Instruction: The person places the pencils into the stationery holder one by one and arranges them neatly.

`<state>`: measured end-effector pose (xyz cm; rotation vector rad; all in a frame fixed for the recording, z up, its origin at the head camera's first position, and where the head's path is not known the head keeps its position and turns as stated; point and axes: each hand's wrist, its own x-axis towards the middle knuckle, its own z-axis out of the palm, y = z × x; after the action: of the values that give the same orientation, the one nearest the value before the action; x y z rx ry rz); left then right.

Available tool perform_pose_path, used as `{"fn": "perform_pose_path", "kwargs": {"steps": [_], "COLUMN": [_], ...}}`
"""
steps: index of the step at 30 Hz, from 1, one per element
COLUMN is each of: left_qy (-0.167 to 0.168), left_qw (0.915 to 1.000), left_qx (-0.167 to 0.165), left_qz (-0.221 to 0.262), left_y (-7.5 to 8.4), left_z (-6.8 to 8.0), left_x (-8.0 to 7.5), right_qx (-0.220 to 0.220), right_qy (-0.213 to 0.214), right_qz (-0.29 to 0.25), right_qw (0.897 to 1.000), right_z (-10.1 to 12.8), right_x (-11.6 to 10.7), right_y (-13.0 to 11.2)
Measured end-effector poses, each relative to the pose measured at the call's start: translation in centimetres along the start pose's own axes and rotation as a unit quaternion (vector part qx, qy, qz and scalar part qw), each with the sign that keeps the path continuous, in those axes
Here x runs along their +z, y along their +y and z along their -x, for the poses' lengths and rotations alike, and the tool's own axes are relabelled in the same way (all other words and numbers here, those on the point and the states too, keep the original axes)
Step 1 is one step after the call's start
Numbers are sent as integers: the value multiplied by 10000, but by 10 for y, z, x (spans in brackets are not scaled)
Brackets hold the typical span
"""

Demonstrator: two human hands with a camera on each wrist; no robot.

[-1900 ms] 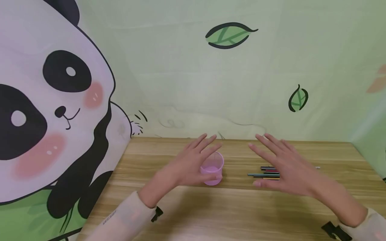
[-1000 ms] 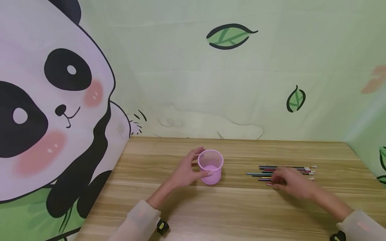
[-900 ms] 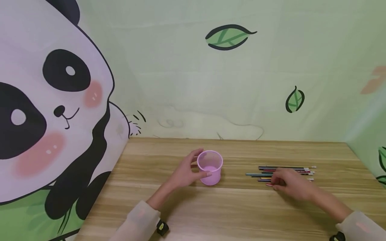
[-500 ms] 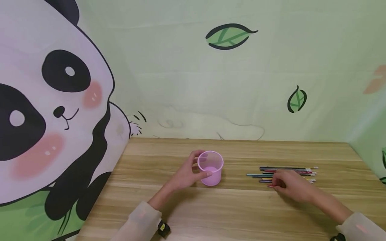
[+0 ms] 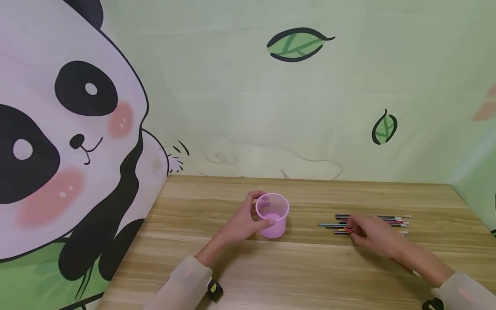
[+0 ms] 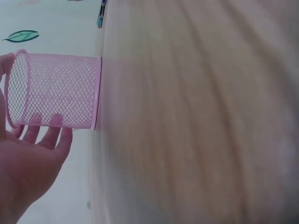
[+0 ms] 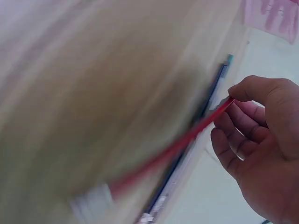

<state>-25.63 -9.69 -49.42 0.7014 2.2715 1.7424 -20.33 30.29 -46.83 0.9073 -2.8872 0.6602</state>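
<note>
Pink wire-mesh cup, round, see-through, upright near the middle of the wooden table; the left hand curls round its left side, thumb and fingers on the wall. Row of pencils lying flat, well apart to the right; the right hand pinches one red pencil by its end, tilted off the row. Broad bare tabletop lies in front, wall close behind.
</note>
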Motion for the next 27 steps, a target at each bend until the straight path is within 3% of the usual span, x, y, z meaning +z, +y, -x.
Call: {"fn": "perform_pose_path", "kwargs": {"steps": [5, 11, 14, 21, 27], "left_qy": [-113, -334, -439, -582, -603], "left_qw": [9999, 9990, 9987, 9979, 9978], "left_qx": [90, 289, 256, 267, 273], "left_qz": [39, 118, 108, 30, 46], "left_y": [3, 0, -1, 0, 2], "left_z": [-1, -1, -1, -1, -1], "left_x": [0, -2, -5, -8, -7], "right_qx": [124, -240, -279, -413, -561], "right_qy": [16, 614, 915, 1471, 1835], "right_qz": [-513, -1220, -1606, -2668, -2933], "right_qw": [9986, 9903, 9824, 9516, 9366], "right_z": [-16, -43, -58, -85, -113], "right_x": [-27, -61, -74, -90, -88], "right_y": [-22, -56, -74, -118, -136]}}
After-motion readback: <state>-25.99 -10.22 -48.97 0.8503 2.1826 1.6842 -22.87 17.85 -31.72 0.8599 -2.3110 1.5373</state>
